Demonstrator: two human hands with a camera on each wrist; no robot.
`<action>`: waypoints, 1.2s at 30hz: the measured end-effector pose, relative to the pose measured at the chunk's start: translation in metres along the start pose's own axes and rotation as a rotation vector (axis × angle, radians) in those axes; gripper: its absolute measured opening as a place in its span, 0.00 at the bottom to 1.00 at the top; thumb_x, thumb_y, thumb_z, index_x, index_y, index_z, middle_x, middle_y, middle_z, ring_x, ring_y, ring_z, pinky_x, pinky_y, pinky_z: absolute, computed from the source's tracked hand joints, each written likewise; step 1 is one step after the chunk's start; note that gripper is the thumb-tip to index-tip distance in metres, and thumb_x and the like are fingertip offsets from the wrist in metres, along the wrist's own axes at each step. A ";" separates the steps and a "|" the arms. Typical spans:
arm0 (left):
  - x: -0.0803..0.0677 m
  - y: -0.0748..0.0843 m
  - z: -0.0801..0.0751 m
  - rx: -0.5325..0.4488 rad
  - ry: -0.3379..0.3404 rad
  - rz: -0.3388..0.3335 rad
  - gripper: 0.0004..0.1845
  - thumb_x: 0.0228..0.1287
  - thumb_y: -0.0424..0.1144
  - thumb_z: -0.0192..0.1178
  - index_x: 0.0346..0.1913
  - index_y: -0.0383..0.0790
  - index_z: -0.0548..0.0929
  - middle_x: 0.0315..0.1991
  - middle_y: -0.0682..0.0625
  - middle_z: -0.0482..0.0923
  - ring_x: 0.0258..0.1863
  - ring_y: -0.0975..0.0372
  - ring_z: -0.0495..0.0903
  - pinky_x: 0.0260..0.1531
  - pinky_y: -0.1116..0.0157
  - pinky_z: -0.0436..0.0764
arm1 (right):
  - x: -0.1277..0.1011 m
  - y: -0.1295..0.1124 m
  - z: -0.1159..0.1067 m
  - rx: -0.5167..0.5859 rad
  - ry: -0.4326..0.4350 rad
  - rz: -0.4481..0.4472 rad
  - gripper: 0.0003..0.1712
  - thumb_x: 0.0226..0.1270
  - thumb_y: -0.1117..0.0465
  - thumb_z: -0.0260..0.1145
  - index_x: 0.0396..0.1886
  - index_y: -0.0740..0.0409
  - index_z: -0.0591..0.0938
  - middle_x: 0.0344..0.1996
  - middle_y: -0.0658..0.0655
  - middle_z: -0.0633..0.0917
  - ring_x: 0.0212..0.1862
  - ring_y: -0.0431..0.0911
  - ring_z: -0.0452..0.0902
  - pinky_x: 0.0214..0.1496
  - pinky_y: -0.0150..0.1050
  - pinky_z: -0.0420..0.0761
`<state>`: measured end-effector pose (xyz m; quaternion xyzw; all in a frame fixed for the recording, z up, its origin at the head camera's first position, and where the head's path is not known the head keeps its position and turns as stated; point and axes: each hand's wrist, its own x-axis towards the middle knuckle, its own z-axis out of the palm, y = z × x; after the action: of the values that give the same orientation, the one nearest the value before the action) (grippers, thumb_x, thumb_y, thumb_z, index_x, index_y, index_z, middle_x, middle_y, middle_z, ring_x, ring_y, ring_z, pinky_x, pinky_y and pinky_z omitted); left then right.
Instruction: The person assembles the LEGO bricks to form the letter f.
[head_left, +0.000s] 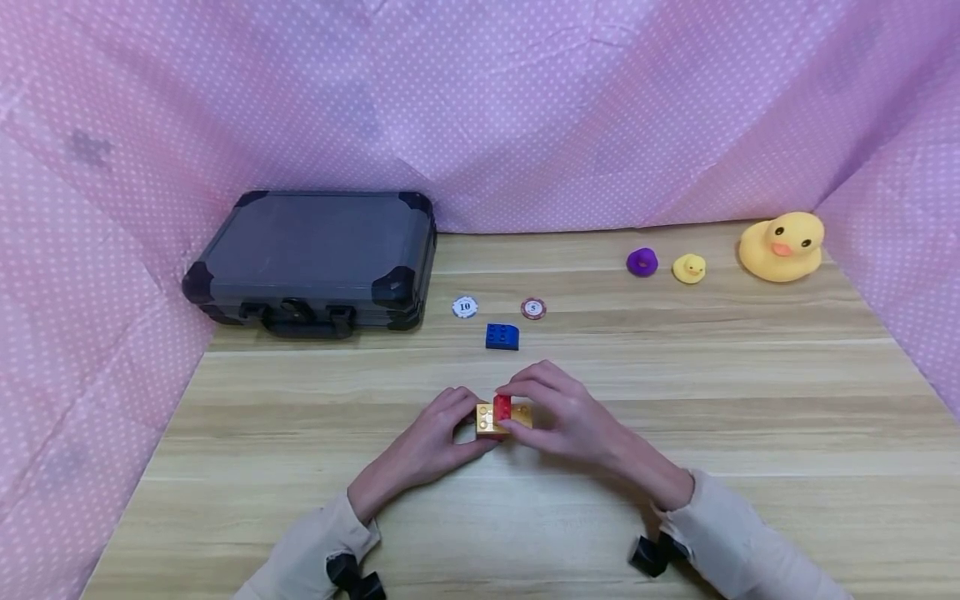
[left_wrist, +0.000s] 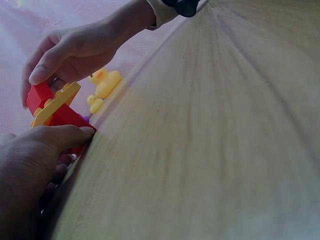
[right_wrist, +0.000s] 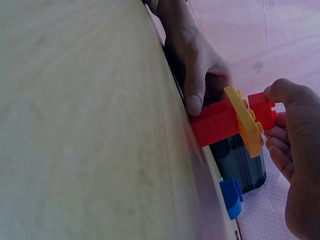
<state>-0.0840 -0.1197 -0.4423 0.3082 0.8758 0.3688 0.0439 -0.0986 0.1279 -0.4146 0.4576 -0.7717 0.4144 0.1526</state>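
Observation:
A small toy-brick stack stands on the table in front of the person: two red bricks (right_wrist: 215, 122) one above the other, with a flat yellow plate (right_wrist: 243, 120) across them. The left hand (head_left: 438, 435) grips the lower red bricks, its thumb low on their near side. Between thumb and fingers, the right hand (head_left: 567, 418) pinches a small red brick (head_left: 502, 406) at the middle of the plate's studded top. Whether that brick is fully seated on the studs I cannot tell. Beyond the hands lies a blue brick (head_left: 502, 337).
Behind the blue brick lie a white chip (head_left: 465, 307) marked 10 and a red-rimmed chip (head_left: 533, 309) marked 5. A closed grey case (head_left: 315, 246) is at back left. A purple duck (head_left: 642, 262), a small yellow duck (head_left: 689, 268) and a large duck (head_left: 783, 247) stand at back right.

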 end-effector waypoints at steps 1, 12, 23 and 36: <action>0.000 0.000 0.000 0.003 0.001 0.001 0.15 0.66 0.45 0.74 0.50 0.46 0.84 0.45 0.58 0.78 0.45 0.64 0.72 0.44 0.64 0.78 | 0.000 0.000 0.000 0.002 -0.001 0.000 0.22 0.59 0.64 0.79 0.53 0.61 0.85 0.48 0.52 0.85 0.50 0.45 0.80 0.52 0.37 0.83; -0.001 -0.001 0.000 0.001 -0.001 -0.004 0.15 0.66 0.45 0.74 0.51 0.46 0.84 0.46 0.58 0.78 0.46 0.65 0.73 0.46 0.63 0.79 | 0.000 0.000 0.001 0.019 -0.024 0.002 0.20 0.62 0.62 0.78 0.53 0.61 0.86 0.49 0.53 0.84 0.50 0.46 0.79 0.52 0.38 0.83; 0.000 -0.001 0.000 -0.002 -0.001 0.004 0.16 0.66 0.44 0.73 0.53 0.45 0.84 0.46 0.58 0.78 0.46 0.64 0.73 0.47 0.62 0.79 | 0.000 -0.001 0.002 0.038 -0.059 0.035 0.21 0.62 0.62 0.78 0.54 0.61 0.85 0.51 0.53 0.83 0.52 0.46 0.78 0.53 0.40 0.82; 0.000 -0.001 0.000 -0.002 -0.005 -0.008 0.16 0.67 0.45 0.73 0.53 0.46 0.85 0.48 0.58 0.79 0.48 0.64 0.74 0.48 0.61 0.79 | 0.003 -0.005 -0.002 0.060 -0.130 0.090 0.20 0.62 0.65 0.76 0.54 0.59 0.85 0.51 0.52 0.83 0.54 0.45 0.78 0.55 0.39 0.82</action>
<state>-0.0848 -0.1198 -0.4432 0.3058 0.8766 0.3686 0.0477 -0.0963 0.1264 -0.4094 0.4527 -0.7870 0.4133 0.0698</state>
